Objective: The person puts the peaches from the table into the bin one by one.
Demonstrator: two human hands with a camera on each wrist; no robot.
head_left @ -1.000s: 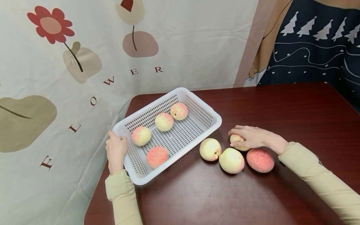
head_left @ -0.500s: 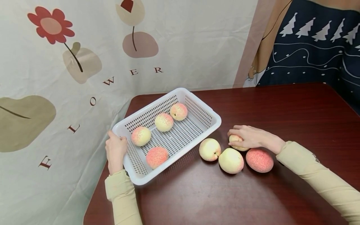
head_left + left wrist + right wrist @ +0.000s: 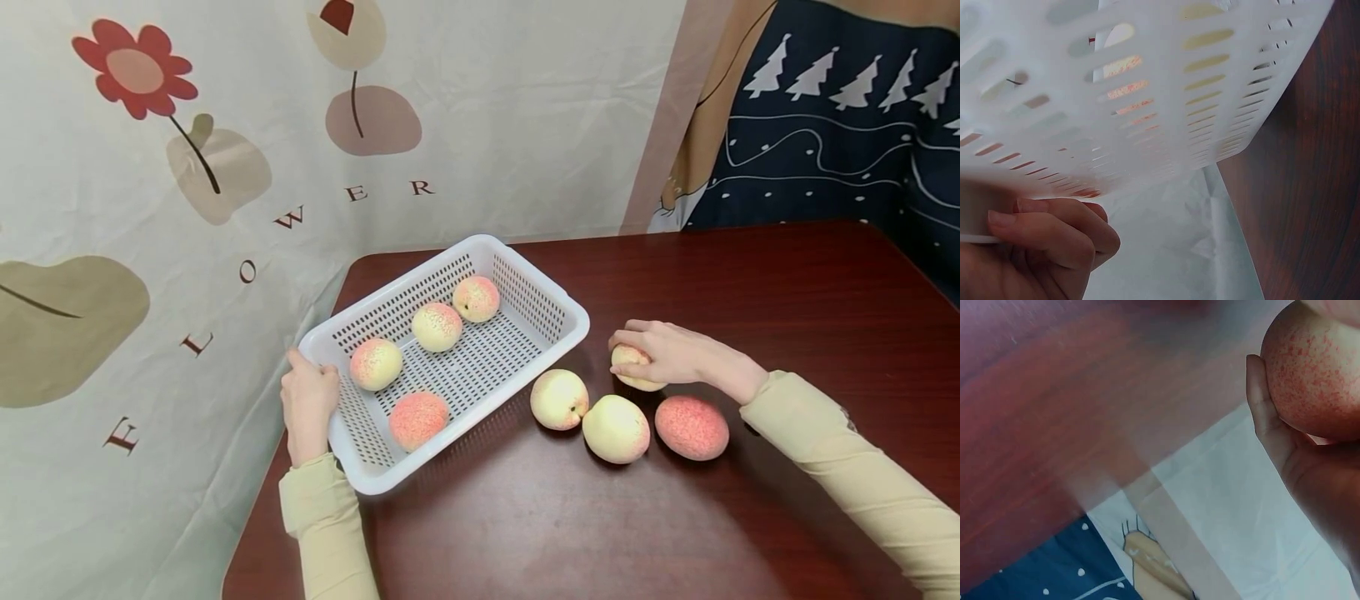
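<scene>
My left hand (image 3: 310, 408) grips the left end of a white perforated plastic basket (image 3: 558, 354); in the left wrist view its curled fingers (image 3: 1060, 234) hook under the rim. Several peaches lie in the basket, among them a reddish one (image 3: 419, 421) near the front. To the right of the basket, my right hand (image 3: 675, 354) holds a pale peach (image 3: 630, 367) from above. The right wrist view shows this peach's red-speckled side (image 3: 1316, 381) against the fingers. Below that hand, a red peach (image 3: 692, 427) and two pale yellow peaches (image 3: 560, 400) (image 3: 617, 429) rest on the table.
The dark red wooden table (image 3: 525, 533) carries everything. A pale cloth (image 3: 510, 125) printed with flowers and letters hangs behind and to the left. At the back right, the printed cloth shows a dark blue area (image 3: 817, 150) with white trees.
My right hand has moved slightly away from me with the pale peach, opening a gap to the red peach. My left hand and the basket stay where they were.
</scene>
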